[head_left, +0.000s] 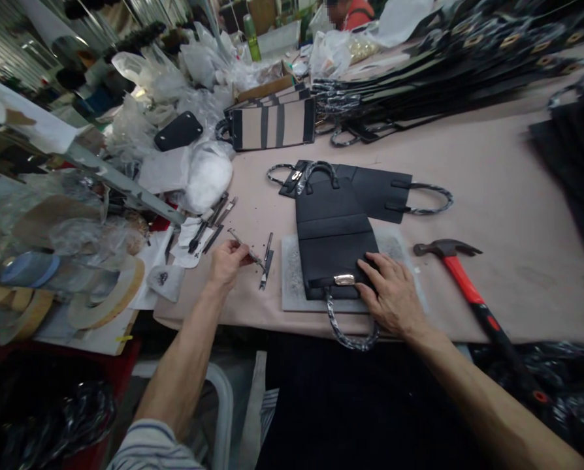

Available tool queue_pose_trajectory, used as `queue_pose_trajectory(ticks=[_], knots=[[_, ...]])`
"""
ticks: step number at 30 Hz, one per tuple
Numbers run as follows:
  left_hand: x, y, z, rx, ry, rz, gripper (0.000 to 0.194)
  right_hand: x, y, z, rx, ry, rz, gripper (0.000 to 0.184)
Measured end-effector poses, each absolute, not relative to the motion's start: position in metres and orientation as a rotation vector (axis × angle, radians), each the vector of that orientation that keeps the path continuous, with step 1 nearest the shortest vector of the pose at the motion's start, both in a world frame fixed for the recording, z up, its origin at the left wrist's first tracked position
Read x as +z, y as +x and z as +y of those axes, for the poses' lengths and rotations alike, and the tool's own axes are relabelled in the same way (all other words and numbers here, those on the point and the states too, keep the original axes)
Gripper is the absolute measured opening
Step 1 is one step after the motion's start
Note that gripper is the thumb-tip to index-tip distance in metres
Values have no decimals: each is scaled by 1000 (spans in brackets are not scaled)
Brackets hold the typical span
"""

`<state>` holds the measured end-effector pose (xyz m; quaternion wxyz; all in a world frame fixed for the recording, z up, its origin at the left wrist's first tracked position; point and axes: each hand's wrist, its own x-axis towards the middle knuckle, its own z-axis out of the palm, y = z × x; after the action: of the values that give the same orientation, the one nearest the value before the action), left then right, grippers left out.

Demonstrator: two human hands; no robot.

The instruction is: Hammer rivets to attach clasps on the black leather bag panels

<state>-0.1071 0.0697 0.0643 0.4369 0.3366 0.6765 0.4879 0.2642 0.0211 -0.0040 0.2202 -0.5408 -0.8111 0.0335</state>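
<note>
Head view, left hand: the fingers of the left hand (230, 262) are pinched closed around a slim metal tool (255, 255), its lower end close to other slim tools on the worktop (498, 202).
Head view, right hand: the right hand (392, 294) is spread open, fingertips resting on the black bag piece (334, 243) beside its metal clasp (344, 280); it grips nothing.
Bag piece: lies flat, partly on the pale slab (290, 277), its far end overlapping a second black bag piece (387, 189); the near handle (340, 334) loops past the worktop's edge.
Handling: probably light, flexible and smooth; the clasp looks scratchable, and the film-wrapped handle may slip.
Hold: best steadied flat-handed beside the clasp, or lifted by the side edges.
Hammer: the hammer (453, 258) lies right of the slab, apart from the hand.
</note>
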Motion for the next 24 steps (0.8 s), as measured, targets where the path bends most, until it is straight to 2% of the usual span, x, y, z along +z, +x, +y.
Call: queue_pose_trajectory(ticks=[3,7,15,24], knots=[[56,-62,37,1419,1040,1476,35,-5,265,22,110,-1495,-2242,46],[42,-28,6,1395,1130,1459,25,-6,266,21,124,-1474,-2230,46],[22,-37,2,1427,1048,1437,30,-4,264,21,86,-1460,-2232,44],[18,-42,3,1367,1361,1415,23,-7,265,22,35,-1440,-2224,42]])
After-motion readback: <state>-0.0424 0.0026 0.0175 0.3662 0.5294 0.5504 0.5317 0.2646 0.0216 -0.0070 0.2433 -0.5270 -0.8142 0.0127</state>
